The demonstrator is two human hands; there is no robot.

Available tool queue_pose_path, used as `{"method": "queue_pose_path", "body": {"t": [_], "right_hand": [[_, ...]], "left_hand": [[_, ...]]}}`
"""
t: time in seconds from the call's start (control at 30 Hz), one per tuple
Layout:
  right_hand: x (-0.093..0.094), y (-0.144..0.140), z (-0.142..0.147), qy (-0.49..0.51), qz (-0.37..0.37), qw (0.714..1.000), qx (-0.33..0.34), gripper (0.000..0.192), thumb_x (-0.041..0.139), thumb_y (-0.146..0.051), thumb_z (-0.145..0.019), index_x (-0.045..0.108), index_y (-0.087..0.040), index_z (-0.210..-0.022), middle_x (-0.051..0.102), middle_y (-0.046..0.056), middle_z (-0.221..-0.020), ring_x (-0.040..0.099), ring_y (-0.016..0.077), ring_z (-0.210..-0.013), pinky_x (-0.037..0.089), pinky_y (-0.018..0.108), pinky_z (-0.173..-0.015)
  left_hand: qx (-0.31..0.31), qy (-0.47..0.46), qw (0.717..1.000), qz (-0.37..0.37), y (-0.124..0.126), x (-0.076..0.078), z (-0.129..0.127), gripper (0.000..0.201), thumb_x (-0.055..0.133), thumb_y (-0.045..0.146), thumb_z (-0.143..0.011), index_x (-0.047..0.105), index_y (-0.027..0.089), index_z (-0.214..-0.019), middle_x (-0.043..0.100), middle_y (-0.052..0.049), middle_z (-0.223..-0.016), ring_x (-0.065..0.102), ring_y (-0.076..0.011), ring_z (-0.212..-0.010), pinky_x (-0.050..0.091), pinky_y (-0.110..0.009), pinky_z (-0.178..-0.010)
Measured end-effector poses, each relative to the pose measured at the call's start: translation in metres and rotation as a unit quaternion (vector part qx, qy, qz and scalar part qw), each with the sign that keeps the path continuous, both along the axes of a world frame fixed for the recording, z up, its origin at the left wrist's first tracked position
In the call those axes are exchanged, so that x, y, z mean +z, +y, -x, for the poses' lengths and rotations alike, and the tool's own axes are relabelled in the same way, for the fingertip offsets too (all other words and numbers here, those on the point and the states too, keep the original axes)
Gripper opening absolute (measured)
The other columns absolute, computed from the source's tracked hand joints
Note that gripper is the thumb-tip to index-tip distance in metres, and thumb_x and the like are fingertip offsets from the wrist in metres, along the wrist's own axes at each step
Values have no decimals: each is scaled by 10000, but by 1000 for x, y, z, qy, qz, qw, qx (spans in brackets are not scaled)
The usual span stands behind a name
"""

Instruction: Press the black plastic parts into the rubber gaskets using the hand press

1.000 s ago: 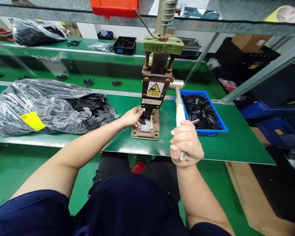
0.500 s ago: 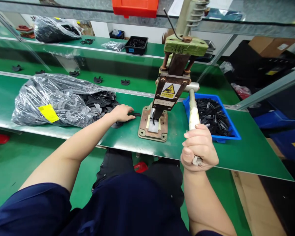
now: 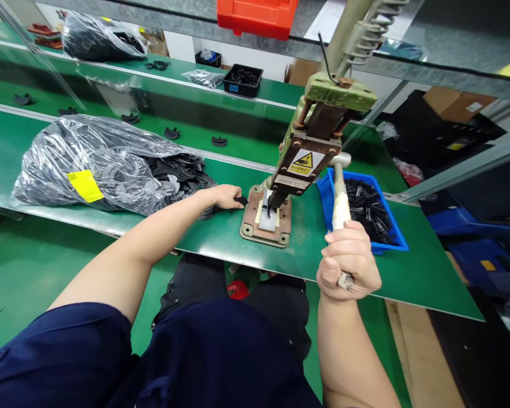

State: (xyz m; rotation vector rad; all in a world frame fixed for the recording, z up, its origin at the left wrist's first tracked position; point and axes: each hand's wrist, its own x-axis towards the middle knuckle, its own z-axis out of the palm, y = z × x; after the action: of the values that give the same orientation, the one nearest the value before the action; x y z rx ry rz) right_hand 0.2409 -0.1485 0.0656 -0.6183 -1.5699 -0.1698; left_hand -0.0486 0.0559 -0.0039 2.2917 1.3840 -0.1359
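Note:
My left hand (image 3: 227, 196) pinches a small black plastic part (image 3: 240, 200) just left of the press base (image 3: 250, 218). My right hand (image 3: 349, 260) is wrapped round the pale, tape-covered lever (image 3: 340, 207) of the hand press (image 3: 308, 141). Beneath the ram, a black piece (image 3: 269, 211) shows at the metal plate (image 3: 267, 221) on the base. Behind my left hand, loose black curved parts (image 3: 182, 175) spill from the mouth of a clear plastic bag (image 3: 85, 156) with a yellow label. Right of the press stands a blue bin (image 3: 394, 247) holding many black parts.
A conveyor belt (image 3: 153, 122) runs behind the worktable (image 3: 212, 235), with several black parts spaced along it. On the far bench are a black bin (image 3: 243, 80) and another filled bag (image 3: 102, 39). An orange-red bin (image 3: 257, 17) sits on the metal shelf overhead.
My left hand has moved right, carrying the black plastic part away from the pile to the press base. My right hand keeps its grip on the lever. The camera view has shifted and tilted slightly.

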Motion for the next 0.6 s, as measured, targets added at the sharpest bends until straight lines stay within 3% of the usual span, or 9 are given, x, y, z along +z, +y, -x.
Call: {"method": "queue_pose_path", "body": {"t": [0.1, 0.17, 0.33, 0.4, 0.5, 0.6], "right_hand": [[0, 0, 1, 2, -1, 1000, 0, 201, 684, -263, -866, 575, -276, -697, 623, -54, -652, 686, 183, -732, 570, 552, -996], [0, 0, 1, 5, -3, 1000, -3, 212, 681, -274, -882, 578, -274, -696, 618, -54, -645, 688, 180, -734, 571, 546, -999], [1, 2, 3, 10, -7, 1000, -13, 257, 685, -299, -883, 549, -265, -668, 615, -59, -631, 682, 174, -716, 577, 548, -995], [1, 2, 4, 11, -2, 1000, -22, 265, 682, -303, -881, 543, -270, -658, 616, -61, -621, 681, 177, -706, 579, 545, -978], [1, 1, 3, 10, -1, 1000, -28, 266, 678, -306, -876, 541, -276, -650, 615, -62, -610, 679, 178, -694, 581, 544, -962], [1, 1, 2, 5, 0, 1000, -21, 262, 685, -303, -869, 545, -274, -649, 622, -59, -612, 684, 178, -700, 582, 548, -962]], "left_hand": [[-9, -53, 998, -29, -10, -3, 4, 283, 708, 504, -928, 654, 232, -987, 751, -61, -908, 696, -240, -843, 453, -293, -722], [17, -114, 993, -37, -18, -1, 4, 274, 656, 502, -979, 612, 231, -969, 725, -52, -851, 683, -230, -798, 451, -294, -706], [140, -295, 939, 108, -37, 7, -18, 299, 520, 516, -1080, 540, 220, -1039, 644, 1, -689, 616, -165, -584, 449, -263, -592], [141, -316, 933, 99, -43, 7, -30, 287, 595, 493, -1055, 562, 209, -1081, 669, -3, -729, 640, -161, -615, 479, -259, -623], [105, -307, 946, 6, -52, 4, -44, 292, 718, 442, -985, 635, 198, -1120, 746, -50, -934, 720, -203, -842, 532, -275, -778], [111, -309, 945, -5, -62, 2, -50, 288, 668, 451, -1015, 662, 208, -1167, 762, -59, -1006, 738, -218, -896, 541, -282, -813]]}}
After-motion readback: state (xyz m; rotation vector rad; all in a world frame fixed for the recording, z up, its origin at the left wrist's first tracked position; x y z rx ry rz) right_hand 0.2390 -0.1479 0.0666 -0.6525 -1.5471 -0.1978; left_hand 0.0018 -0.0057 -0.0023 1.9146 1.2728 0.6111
